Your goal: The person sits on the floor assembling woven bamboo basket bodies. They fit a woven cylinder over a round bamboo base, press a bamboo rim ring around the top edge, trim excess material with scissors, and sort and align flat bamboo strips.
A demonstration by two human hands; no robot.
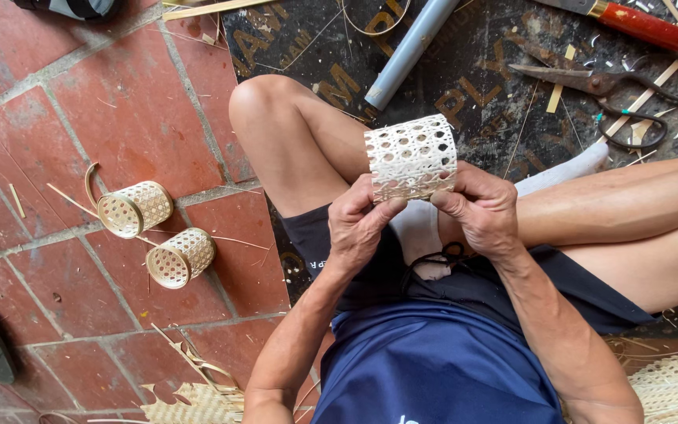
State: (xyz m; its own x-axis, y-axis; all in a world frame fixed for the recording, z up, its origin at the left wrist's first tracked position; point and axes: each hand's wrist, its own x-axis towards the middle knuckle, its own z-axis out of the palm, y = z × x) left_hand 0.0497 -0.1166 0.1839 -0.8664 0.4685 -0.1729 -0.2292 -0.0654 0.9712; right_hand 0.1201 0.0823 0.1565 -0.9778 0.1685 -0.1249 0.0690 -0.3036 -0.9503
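A pale woven cane sleeve [411, 157], open-weave and bent into a short cylinder, is held up over my lap. My left hand [359, 221] grips its lower left edge with the thumb on the weave. My right hand [482, 208] pinches its lower right edge. Both hands are closed on the same piece, above my bent knees and dark shorts.
Two finished small woven cane cylinders [135, 207] [180, 257] lie on the red tile floor at left. Scissors [606, 86], a red-handled tool [641, 25] and a grey pipe [408, 52] lie on a dark board beyond my legs. Cane strips and woven sheets [672, 385] lie near.
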